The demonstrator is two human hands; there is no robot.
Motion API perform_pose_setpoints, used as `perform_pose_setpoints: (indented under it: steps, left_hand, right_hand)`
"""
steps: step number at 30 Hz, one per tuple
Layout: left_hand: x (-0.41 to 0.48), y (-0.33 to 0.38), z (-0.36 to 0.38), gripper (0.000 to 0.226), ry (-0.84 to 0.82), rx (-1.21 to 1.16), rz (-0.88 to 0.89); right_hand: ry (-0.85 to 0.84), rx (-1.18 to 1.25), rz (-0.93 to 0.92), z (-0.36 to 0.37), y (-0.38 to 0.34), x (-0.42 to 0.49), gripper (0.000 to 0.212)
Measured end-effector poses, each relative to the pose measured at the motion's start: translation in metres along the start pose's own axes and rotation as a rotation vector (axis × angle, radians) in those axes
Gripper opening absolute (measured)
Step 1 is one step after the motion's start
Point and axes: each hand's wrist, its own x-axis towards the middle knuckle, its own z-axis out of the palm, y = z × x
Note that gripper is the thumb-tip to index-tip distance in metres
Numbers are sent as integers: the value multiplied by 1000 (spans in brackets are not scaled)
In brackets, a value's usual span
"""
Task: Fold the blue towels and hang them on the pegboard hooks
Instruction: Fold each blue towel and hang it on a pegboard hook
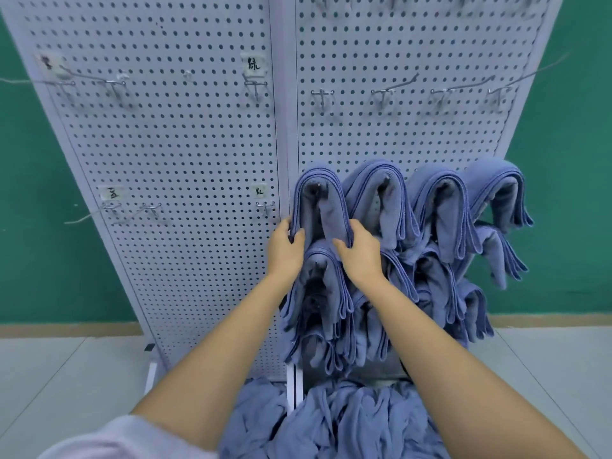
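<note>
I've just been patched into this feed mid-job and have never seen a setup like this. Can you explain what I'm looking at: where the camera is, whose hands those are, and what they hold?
There is no machine here. A person works with bare hands, and the single picture comes from a camera worn on their head, looking forward and down. The left hand and right hand each grip one side of a folded blue towel draped over a hook on the white pegboard. More folded towels hang beside and below it on the right panel. Bare hooks stick out higher up and on the left panel, some under small paper labels. At the foot of the board lies a heap of unfolded blue towels. Behind is a green wall.
</note>
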Motion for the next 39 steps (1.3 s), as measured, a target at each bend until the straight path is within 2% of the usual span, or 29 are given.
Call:
perform_pose_setpoints:
  steps: [6, 14, 23, 33, 37, 39]
  left_hand:
    - [-44, 7, -17, 37, 9, 11, -68]
    - [-138, -28, -11, 24, -62, 91, -112]
    - [-235, -143, 32, 21, -315, 159, -382]
    - [-232, -247, 96, 23, -420, 243, -558]
    - [-220, -280, 126, 23, -462, 262, -579]
    - [-211, -293, 141, 23, -470, 275, -589]
  right_hand:
    - [-72, -36, 49, -20, -4, -34, 50]
    - [-308, -117, 113, -43, 33, -127, 34]
    - [-531, -193, 362, -16, 153, -231, 22]
    - [-567, -277, 525, 27, 259, -231, 25]
    - [-611, -438, 527, 42, 297, -222, 9]
    - [-630, -419, 563, 53, 319, -217, 10]
